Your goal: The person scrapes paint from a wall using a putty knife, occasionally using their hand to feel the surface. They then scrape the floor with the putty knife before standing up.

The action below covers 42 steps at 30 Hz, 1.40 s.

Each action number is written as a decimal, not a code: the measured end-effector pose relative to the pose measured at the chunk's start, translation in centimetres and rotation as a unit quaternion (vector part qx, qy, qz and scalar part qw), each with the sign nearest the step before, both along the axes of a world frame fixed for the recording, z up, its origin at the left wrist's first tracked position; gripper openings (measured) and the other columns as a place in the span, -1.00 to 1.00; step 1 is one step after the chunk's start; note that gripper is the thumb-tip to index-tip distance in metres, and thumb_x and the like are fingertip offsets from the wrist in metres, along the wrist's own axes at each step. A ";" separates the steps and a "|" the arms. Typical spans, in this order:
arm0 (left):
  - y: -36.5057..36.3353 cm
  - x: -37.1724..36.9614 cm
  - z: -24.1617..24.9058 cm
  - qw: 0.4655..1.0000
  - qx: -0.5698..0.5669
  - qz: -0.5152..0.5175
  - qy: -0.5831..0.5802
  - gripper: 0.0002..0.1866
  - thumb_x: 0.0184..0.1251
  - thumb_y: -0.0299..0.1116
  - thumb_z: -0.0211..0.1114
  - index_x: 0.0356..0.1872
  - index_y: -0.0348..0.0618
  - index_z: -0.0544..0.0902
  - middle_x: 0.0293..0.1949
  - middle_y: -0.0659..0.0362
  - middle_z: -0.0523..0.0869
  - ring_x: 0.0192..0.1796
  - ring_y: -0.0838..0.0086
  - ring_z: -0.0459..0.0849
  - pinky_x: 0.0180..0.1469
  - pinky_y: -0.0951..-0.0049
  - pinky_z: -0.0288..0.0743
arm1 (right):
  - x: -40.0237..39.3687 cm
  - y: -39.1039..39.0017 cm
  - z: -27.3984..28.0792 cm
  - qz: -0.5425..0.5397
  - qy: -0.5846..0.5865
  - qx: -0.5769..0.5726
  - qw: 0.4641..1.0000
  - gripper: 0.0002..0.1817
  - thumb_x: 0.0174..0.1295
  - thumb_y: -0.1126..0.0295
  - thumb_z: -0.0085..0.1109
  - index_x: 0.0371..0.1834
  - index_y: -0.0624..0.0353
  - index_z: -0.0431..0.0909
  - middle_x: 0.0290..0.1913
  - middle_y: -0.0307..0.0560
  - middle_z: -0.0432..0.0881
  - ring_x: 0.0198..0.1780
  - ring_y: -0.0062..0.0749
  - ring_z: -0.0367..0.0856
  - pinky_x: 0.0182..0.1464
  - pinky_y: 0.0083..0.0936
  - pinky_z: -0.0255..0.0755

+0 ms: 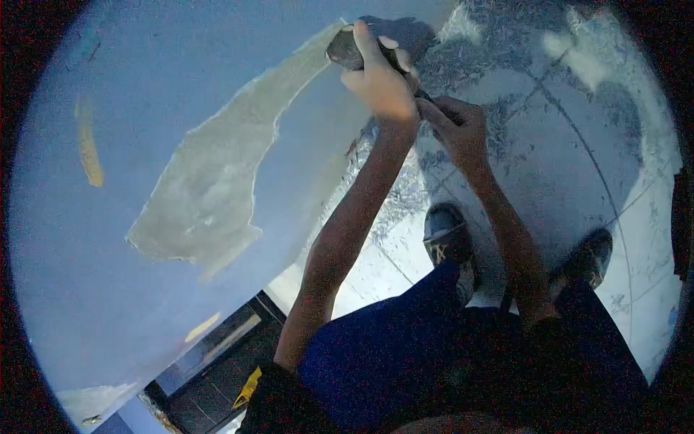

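Note:
A dark scraper tool (344, 49) rests with its head against the blue painted wall (144, 87), at the upper tip of a long grey patch (210, 188) where the paint is gone. My left hand (382, 81) is closed over the tool's head and presses it to the wall. Just below and to the right, my right hand (458, 127) is wrapped around the tool's handle, most of which is hidden by both hands.
Tiled floor (564, 159) is strewn with paint flakes and white chips. My two dark shoes (444, 235) (589, 257) stand on it. A dark frame (217, 362) with a yellow object (248, 387) sits at the wall's foot, and a yellow streak (89, 148) marks the wall at left.

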State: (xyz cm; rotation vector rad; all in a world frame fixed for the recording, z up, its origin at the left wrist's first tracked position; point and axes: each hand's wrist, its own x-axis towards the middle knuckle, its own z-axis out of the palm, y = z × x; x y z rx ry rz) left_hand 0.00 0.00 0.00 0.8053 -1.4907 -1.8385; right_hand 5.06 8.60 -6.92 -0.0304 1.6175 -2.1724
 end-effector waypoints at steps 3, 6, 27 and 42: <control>-1.2 0.0 0.1 0.998 -0.040 -0.001 -0.042 -0.63 0.29 -0.16 0.17 -0.62 -0.19 0.41 -0.76 0.21 0.44 -0.80 0.59 0.35 -0.78 0.59 0.19 | 0.8 -1.5 -0.7 0.019 -0.001 0.026 0.999 -0.75 0.13 0.24 0.25 -0.45 0.24 0.65 -0.72 -0.33 0.41 -0.70 -0.71 0.25 -0.67 -0.63 0.10; 0.2 -1.7 2.2 1.000 -0.003 0.002 0.023 -0.61 0.28 -0.13 0.17 -0.63 -0.18 0.41 -0.78 0.23 0.42 -0.80 0.59 0.34 -0.77 0.60 0.18 | -1.3 -1.5 -0.8 -0.008 0.051 0.011 0.999 -0.74 0.13 0.25 0.24 -0.52 0.25 0.61 -0.72 -0.32 0.41 -0.69 -0.72 0.24 -0.65 -0.64 0.09; 0.1 -1.5 2.4 1.000 -0.027 -0.002 -0.007 -0.58 0.27 -0.07 0.17 -0.64 -0.17 0.41 -0.78 0.21 0.42 -0.82 0.59 0.33 -0.79 0.59 0.17 | -1.0 -1.0 0.6 0.017 -0.037 -0.034 0.999 -0.69 0.05 0.20 0.32 -0.57 0.26 0.60 -0.73 -0.38 0.40 -0.65 -0.76 0.23 -0.61 -0.64 0.08; -2.9 10.4 1.0 0.926 -0.126 -0.218 -0.283 -0.58 0.27 -0.06 0.16 -0.60 -0.22 0.55 -0.77 0.29 0.42 -0.71 0.65 0.38 -0.64 0.55 0.25 | -5.6 15.8 9.3 -0.120 0.260 0.113 0.952 -0.67 0.17 0.34 0.04 0.01 0.14 0.47 -0.10 -0.02 0.55 -0.10 -0.30 0.50 -0.06 -0.40 0.35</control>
